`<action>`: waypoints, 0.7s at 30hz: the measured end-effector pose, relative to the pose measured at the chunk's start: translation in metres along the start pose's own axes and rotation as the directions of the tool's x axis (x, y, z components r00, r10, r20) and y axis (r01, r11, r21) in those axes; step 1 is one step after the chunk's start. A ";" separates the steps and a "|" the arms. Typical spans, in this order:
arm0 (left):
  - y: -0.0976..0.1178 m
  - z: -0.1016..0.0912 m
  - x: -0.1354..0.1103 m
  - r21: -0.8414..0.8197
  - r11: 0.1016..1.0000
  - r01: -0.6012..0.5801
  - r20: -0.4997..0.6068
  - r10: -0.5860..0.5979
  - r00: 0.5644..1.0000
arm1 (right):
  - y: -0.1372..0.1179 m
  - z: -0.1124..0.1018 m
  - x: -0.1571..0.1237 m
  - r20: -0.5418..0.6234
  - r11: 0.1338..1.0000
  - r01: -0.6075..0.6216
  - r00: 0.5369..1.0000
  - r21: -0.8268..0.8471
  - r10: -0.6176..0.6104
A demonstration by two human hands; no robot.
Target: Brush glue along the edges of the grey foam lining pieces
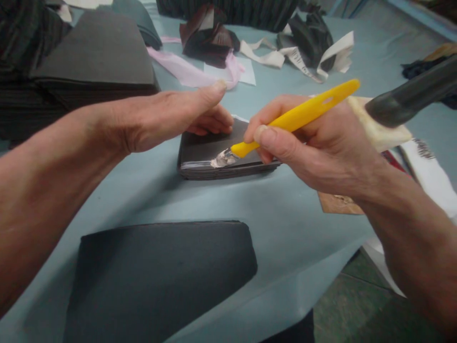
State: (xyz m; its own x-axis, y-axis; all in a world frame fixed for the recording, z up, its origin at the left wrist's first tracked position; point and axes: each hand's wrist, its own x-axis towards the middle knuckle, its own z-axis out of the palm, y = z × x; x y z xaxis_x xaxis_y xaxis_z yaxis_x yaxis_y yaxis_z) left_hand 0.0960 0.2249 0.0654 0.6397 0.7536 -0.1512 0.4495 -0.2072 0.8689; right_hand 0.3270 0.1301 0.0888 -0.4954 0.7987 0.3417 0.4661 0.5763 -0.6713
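Note:
My right hand grips a brush with a yellow handle. Its bristles, caked in a pale paste, touch the near edge of a stack of dark flat pieces. A whitish line runs along that edge, left of the bristles. My left hand lies over the back of the stack, fingers stretched out and holding nothing. Closer to me, a larger dark panel with a rounded corner lies flat on the blue-grey table cover.
Tall stacks of dark panels stand at the left. Pink cloth, white strips and dark bundles lie at the back. At right are a yellowish block, a dark tube and a brown board.

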 end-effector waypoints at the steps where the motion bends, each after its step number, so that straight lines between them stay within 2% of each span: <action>1: -0.001 -0.001 0.000 -0.004 1.000 -0.003 0.027 0.003 1.000 | 0.000 -0.002 -0.002 0.000 1.000 0.002 1.000 -0.009 -0.002; 3: -0.004 -0.002 0.000 0.004 1.000 -0.007 0.039 0.007 0.999 | 0.001 -0.007 -0.006 -0.010 0.999 -0.006 1.000 -0.037 0.006; 8: -0.008 -0.003 0.001 0.062 0.998 -0.001 -0.022 0.002 1.000 | 0.002 -0.019 -0.018 -0.048 0.990 -0.094 0.995 -0.101 0.090; 15: -0.007 -0.003 -0.002 0.152 0.986 0.072 -0.096 -0.058 0.994 | 0.009 -0.032 -0.033 -0.068 0.981 -0.186 0.979 0.059 0.190; 21: -0.012 -0.005 0.002 0.166 0.979 0.115 -0.123 -0.095 0.988 | 0.016 -0.045 -0.045 -0.093 0.972 -0.229 0.968 0.059 0.234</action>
State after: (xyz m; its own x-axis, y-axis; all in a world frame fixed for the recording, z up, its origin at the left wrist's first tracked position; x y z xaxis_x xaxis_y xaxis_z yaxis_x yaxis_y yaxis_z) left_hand 0.0892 0.2321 0.0571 0.5123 0.8409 -0.1743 0.6176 -0.2197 0.7552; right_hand 0.3899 0.1114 0.0927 -0.3025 0.9238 0.2348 0.5230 0.3668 -0.7693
